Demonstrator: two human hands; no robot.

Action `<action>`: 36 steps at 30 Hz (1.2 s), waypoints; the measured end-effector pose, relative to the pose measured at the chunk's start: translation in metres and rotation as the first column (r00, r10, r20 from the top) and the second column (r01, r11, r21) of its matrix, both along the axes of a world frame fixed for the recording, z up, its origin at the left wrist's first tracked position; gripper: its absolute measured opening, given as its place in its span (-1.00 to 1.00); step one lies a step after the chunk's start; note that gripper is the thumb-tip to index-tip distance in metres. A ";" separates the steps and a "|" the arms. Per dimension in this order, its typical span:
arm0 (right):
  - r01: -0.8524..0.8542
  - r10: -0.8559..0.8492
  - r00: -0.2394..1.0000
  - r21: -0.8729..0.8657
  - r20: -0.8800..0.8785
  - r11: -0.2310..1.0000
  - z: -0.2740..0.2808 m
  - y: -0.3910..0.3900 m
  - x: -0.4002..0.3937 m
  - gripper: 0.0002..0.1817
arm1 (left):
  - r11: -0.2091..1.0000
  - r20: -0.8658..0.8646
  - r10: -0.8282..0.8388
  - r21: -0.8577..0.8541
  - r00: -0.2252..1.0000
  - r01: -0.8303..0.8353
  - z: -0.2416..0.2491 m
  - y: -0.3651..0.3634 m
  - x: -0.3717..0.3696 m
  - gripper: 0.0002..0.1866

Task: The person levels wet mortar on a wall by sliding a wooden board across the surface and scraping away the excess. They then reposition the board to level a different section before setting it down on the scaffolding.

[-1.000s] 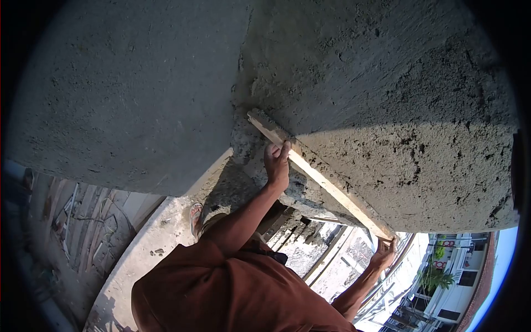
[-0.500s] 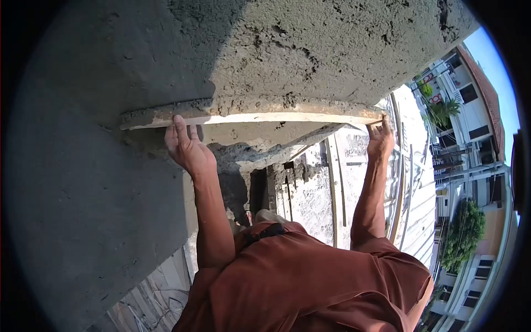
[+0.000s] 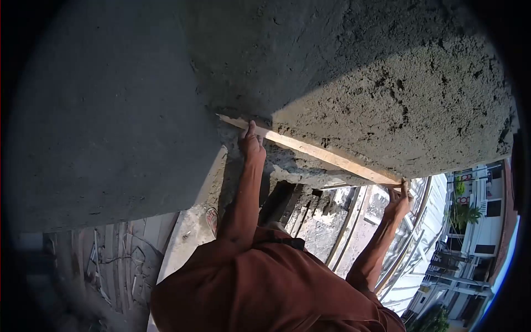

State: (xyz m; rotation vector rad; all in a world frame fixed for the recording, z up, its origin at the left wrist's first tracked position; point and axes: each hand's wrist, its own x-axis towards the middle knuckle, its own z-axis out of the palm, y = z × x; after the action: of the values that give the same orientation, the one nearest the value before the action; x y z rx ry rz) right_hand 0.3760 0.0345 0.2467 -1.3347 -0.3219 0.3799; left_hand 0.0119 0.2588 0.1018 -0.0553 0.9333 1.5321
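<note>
Both hands, left hand (image 3: 251, 145) and right hand (image 3: 399, 200), grip the ends of a wooden board (image 3: 315, 153). It now lies slanted against the wet plaster wall (image 3: 387, 99), no longer level. The levelling stroke appears ongoing.

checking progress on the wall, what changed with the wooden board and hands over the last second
The wooden board swung from level half a second ago to slanting down to the right. The left hand and right hand still hold its ends against the rough plaster wall.

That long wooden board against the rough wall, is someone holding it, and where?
Yes. The wooden board is held by both hands: left hand near its upper end, right hand at its lower end.
</note>
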 end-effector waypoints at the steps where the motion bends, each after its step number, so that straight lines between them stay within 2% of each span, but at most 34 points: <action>1: -0.042 0.042 0.999 -0.009 -0.010 0.999 -0.004 -0.004 0.008 -0.65 | 1.000 -0.034 0.007 -0.020 0.999 -0.008 0.002 -0.003 0.000 -0.56; 3: 0.022 -0.022 1.000 0.021 -0.014 1.000 0.008 0.002 -0.008 -0.71 | 0.999 -0.050 0.023 -0.022 0.998 -0.024 0.010 -0.001 0.003 -0.57; 4: -0.047 0.047 0.998 0.017 -0.041 0.999 0.004 -0.002 0.002 -0.67 | 1.000 -0.052 0.024 0.012 0.998 -0.023 0.012 -0.003 0.004 -0.58; 6: -0.058 0.058 0.998 -0.029 0.021 0.998 -0.005 -0.003 0.009 -0.58 | 0.998 -0.051 0.044 0.041 0.998 -0.042 0.015 0.000 0.001 -0.58; 8: -0.025 0.025 1.000 -0.030 -0.004 0.999 -0.018 -0.004 0.020 -0.54 | 0.999 -0.076 0.042 0.037 0.996 -0.039 0.022 0.002 -0.003 -0.55; 9: -0.067 0.068 0.996 0.010 -0.065 0.998 -0.011 -0.002 0.019 -0.52 | 0.999 -0.084 0.044 0.032 0.996 -0.041 0.030 0.003 -0.004 -0.54; 11: -0.086 0.094 0.988 0.070 -0.125 0.994 -0.009 0.000 0.017 -0.50 | 0.960 -0.139 0.143 0.259 0.980 -0.103 0.088 0.001 -0.007 -0.54; 12: -0.070 0.080 0.990 0.086 -0.120 0.994 -0.011 -0.001 0.020 -0.50 | 0.963 -0.138 0.143 0.246 0.980 -0.106 0.100 0.003 -0.008 -0.54; 14: -0.066 0.073 0.992 0.062 -0.103 0.996 0.004 0.001 0.012 -0.50 | 0.947 -0.253 0.170 0.308 0.953 -0.087 0.115 0.010 -0.011 -0.54; 15: -0.059 0.063 0.994 0.055 -0.092 0.997 0.013 0.003 0.003 -0.51 | 0.935 -0.186 0.183 0.338 0.965 -0.112 0.119 0.009 -0.009 -0.61; 16: -0.069 0.072 0.994 0.034 -0.078 0.997 0.022 0.005 -0.006 -0.48 | 0.933 -0.191 0.194 0.339 0.962 -0.121 0.116 0.006 -0.013 -0.61; 18: -0.150 0.151 0.989 0.009 -0.014 0.989 0.011 0.001 0.018 -0.45 | 0.987 -0.168 0.032 0.160 0.985 -0.005 0.096 0.004 -0.018 -0.60; 19: -0.086 0.086 0.996 -0.025 -0.009 0.996 0.012 0.002 0.015 -0.56 | 0.996 -0.173 0.023 0.090 0.985 -0.008 0.069 0.004 -0.015 -0.53; 20: -0.098 0.098 0.995 -0.024 -0.003 0.995 0.016 0.005 0.005 -0.56 | 0.996 -0.168 0.035 0.092 0.985 -0.019 0.047 0.002 -0.014 -0.53; 22: -0.017 0.017 0.996 -0.009 0.082 1.000 0.020 0.011 -0.020 -0.72 | 0.999 0.018 -0.032 0.020 0.999 0.031 0.019 -0.002 -0.018 -0.43; 23: -0.015 0.015 0.999 0.007 0.042 1.000 0.015 0.013 -0.020 -0.77 | 0.999 0.024 -0.023 0.028 0.999 0.022 0.010 0.002 -0.019 -0.42; 26: -0.042 0.039 0.998 0.072 0.047 0.996 0.012 0.013 -0.020 -0.75 | 1.000 -0.025 0.014 0.007 1.000 -0.014 0.033 0.011 -0.025 -0.42; 28: -0.058 0.056 0.998 0.041 0.039 0.997 0.021 0.014 -0.027 -0.67 | 0.998 -0.047 0.023 0.061 0.999 -0.021 0.054 0.013 -0.027 -0.41; 30: -0.078 0.086 0.994 0.111 -0.073 0.991 0.023 0.017 -0.032 -0.53 | 0.927 -0.120 0.193 0.348 0.974 -0.141 0.111 0.019 -0.028 -0.45; 31: -0.097 0.104 0.993 0.102 -0.058 0.990 0.016 0.012 -0.021 -0.45 | 0.925 -0.150 0.209 0.352 0.966 -0.145 0.118 0.022 -0.026 -0.49; 32: -0.113 0.122 0.990 0.117 -0.076 0.987 0.013 0.012 -0.009 -0.49 | 0.915 -0.180 0.237 0.372 0.955 -0.157 0.126 0.028 -0.028 -0.52; 33: -0.077 0.086 0.993 0.105 -0.078 0.991 0.022 0.016 -0.022 -0.49 | 0.916 -0.188 0.182 0.389 0.965 -0.097 0.134 0.023 -0.033 -0.59; 34: -0.039 0.046 0.996 0.090 -0.080 0.995 0.031 0.018 -0.035 -0.49 | 0.911 -0.196 0.190 0.400 0.962 -0.098 0.133 0.020 -0.036 -0.59; 36: -0.075 0.084 0.993 0.108 -0.083 0.991 0.025 0.015 -0.023 -0.53 | 0.927 -0.134 0.180 0.354 0.974 -0.123 0.110 0.016 -0.032 -0.59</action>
State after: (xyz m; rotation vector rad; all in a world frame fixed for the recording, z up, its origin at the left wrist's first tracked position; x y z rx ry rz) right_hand 0.3530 0.0495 0.2714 -1.2015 -0.3187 0.4806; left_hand -0.0201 0.2746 0.2120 0.2599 0.7894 1.8485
